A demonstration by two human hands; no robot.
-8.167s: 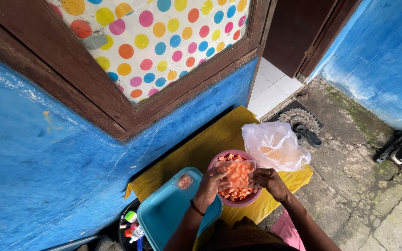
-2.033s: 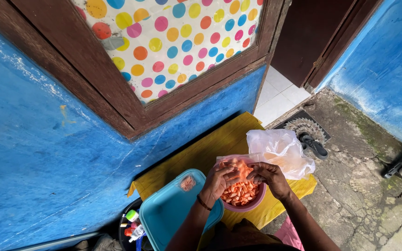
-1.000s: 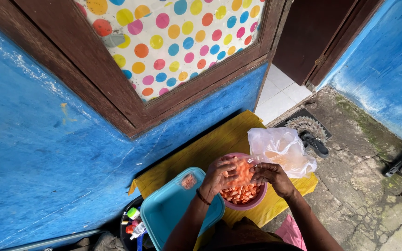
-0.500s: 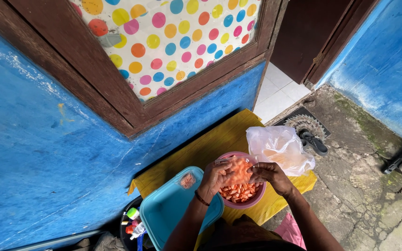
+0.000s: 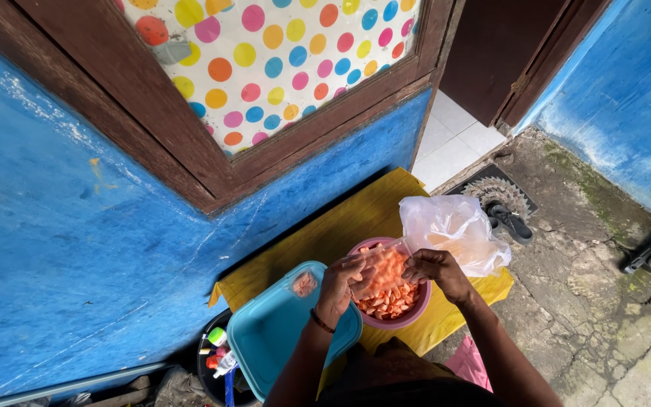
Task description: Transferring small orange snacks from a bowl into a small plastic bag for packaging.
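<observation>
My left hand (image 5: 340,284) and my right hand (image 5: 434,269) both grip a small clear plastic bag (image 5: 383,268) filled with orange pieces. I hold it just above a pink bowl (image 5: 410,317) that is full of the same orange pieces. The bowl sits on a table with a yellow cloth (image 5: 336,234). Left of the bowl lies a turquoise tray (image 5: 276,339) with one small filled packet (image 5: 304,283) in its far corner. My left wrist wears a dark band.
A large crumpled clear bag (image 5: 451,228) lies right of the bowl. A blue wall (image 5: 77,226) and a window with coloured dots (image 5: 280,53) stand ahead. A dark bucket with bottles (image 5: 213,360) is at the lower left. Shoes (image 5: 510,221) lie on cracked pavement.
Over the last seconds both hands kept working the small bag above the bowl, gathering its top. The view shifted slightly; nothing else moved.
</observation>
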